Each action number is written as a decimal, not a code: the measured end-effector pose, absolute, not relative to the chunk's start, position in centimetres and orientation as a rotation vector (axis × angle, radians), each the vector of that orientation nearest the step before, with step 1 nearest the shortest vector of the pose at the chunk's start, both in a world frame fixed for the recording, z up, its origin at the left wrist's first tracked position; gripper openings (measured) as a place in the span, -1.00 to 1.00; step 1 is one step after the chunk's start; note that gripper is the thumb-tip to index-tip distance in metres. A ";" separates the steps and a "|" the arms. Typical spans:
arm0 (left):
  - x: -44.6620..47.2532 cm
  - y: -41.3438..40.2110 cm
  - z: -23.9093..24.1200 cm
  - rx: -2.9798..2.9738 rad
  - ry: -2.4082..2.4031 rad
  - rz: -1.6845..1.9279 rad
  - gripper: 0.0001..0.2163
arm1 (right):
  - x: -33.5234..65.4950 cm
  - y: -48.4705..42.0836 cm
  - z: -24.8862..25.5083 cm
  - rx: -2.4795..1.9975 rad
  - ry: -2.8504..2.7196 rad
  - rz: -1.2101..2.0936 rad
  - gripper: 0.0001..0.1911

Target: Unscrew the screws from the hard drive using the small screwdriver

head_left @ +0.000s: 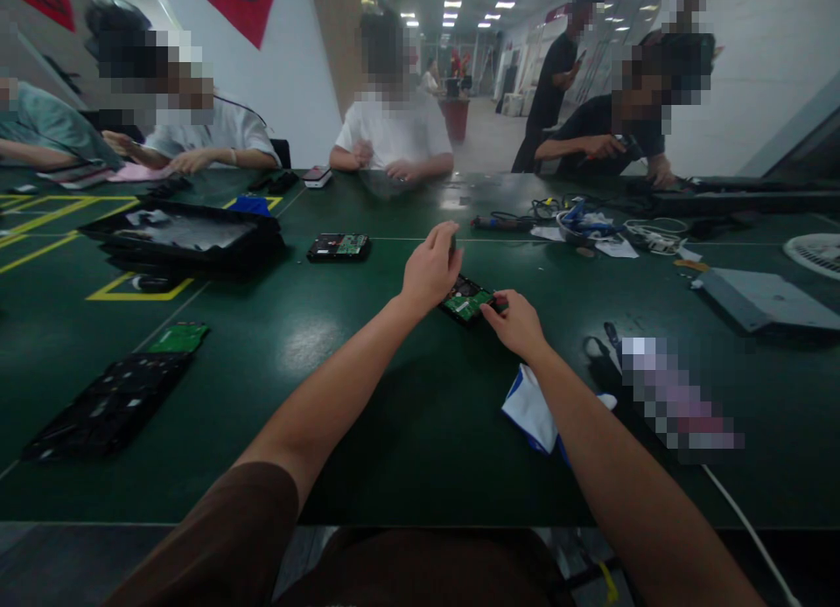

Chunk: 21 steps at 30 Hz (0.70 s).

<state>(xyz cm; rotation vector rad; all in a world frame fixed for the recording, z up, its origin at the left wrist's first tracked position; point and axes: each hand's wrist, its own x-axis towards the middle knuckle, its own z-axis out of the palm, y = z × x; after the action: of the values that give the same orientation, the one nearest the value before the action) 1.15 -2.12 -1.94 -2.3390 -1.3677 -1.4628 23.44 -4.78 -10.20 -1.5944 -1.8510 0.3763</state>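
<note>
A black hard drive with a green circuit board (467, 303) lies on the dark green table (407, 415) in front of me. My left hand (431, 270) is curled over its far left end, fingers closed around something small and dark that I cannot make out. My right hand (517, 323) pinches the drive's right near edge, fingers pressed together on it.
A second hard drive (339, 247) lies further back. A black laptop chassis (184, 235), a green board (178, 337) and a black panel (108, 406) are at left. A white and blue cloth (533, 410), cables and tools (577, 224) are at right. Several people sit across the table.
</note>
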 end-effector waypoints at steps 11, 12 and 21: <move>1.5 -2.9 -1.5 -2.430 -1.352 -1.426 -0.70 | 23.2 -4.9 -10.1 -1.589 -1.838 0.370 -0.58; 1.5 -2.9 -1.5 -2.456 -1.339 -1.403 -0.67 | 23.2 -4.9 -10.1 -1.586 -1.836 0.364 -0.58; 1.5 -2.8 -1.1 -2.463 -1.270 -1.519 -0.76 | 23.2 -5.0 -9.9 -1.581 -1.857 0.350 -0.60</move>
<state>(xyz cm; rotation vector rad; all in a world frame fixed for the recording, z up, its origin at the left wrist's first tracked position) 1.50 -2.77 -1.13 -2.4634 -1.2702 -1.5185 23.19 -4.99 -9.94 -1.5810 -1.8572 0.3500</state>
